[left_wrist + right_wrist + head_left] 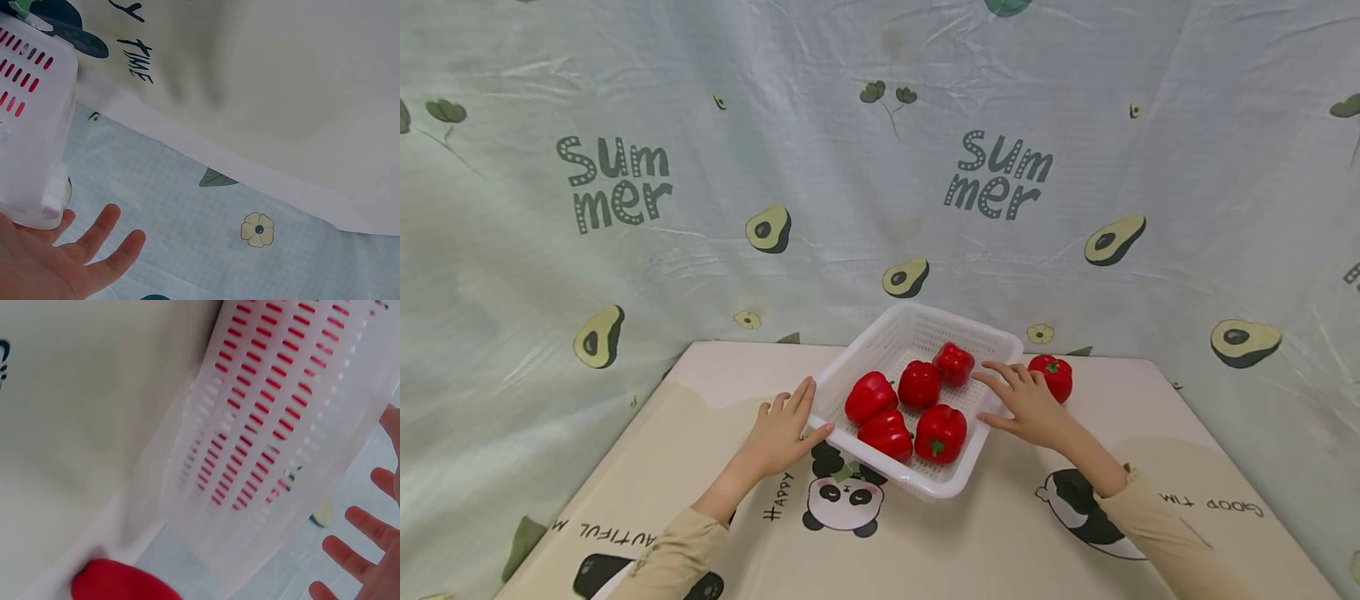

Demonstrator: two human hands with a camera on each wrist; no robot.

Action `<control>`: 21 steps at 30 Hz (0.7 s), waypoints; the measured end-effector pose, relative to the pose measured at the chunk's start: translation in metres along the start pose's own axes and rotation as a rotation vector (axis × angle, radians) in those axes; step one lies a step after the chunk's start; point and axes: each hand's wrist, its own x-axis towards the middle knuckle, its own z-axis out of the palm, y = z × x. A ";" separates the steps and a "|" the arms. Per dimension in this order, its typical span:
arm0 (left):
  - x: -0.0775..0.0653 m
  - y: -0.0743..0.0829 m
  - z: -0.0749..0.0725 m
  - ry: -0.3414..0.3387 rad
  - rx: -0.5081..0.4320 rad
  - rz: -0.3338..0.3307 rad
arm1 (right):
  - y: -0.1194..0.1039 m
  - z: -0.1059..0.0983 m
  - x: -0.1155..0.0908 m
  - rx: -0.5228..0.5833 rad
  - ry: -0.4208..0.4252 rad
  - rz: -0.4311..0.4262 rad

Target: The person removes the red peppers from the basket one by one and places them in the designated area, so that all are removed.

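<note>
A white perforated plastic basket (942, 486) stands angled on the table, with several red bell peppers (919, 384) inside. At its left corner my left hand (775, 435) touches the rim, thumb toward the front side and fingers spread along the left; the left wrist view shows those fingers (103, 228) extended beside the basket's corner. My right hand (1032, 410) hovers over the right rim, its fingers apart and nothing between them. Just behind that hand, outside the basket, another red bell pepper (1052, 375) lies on the table, partly hidden by the hand.
The table cover (985, 550) is cream with panda prints and lettering. Behind the table's back edge hangs a pale curtain (850, 167) printed with avocados and the word "summer"; it also runs down both sides.
</note>
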 end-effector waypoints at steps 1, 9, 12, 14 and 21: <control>0.000 0.000 0.000 0.003 -0.002 0.001 | -0.003 0.000 0.001 -0.002 -0.008 -0.010; 0.001 -0.001 0.000 0.001 0.003 0.002 | -0.023 -0.001 0.018 -0.025 -0.112 -0.080; 0.001 -0.001 0.000 0.001 0.000 0.003 | -0.030 -0.002 0.026 -0.048 -0.169 -0.113; 0.000 -0.001 0.000 0.004 -0.002 0.004 | -0.034 -0.002 0.031 -0.052 -0.207 -0.138; -0.001 -0.001 0.000 0.011 0.007 0.010 | -0.043 -0.001 0.045 -0.050 -0.313 -0.222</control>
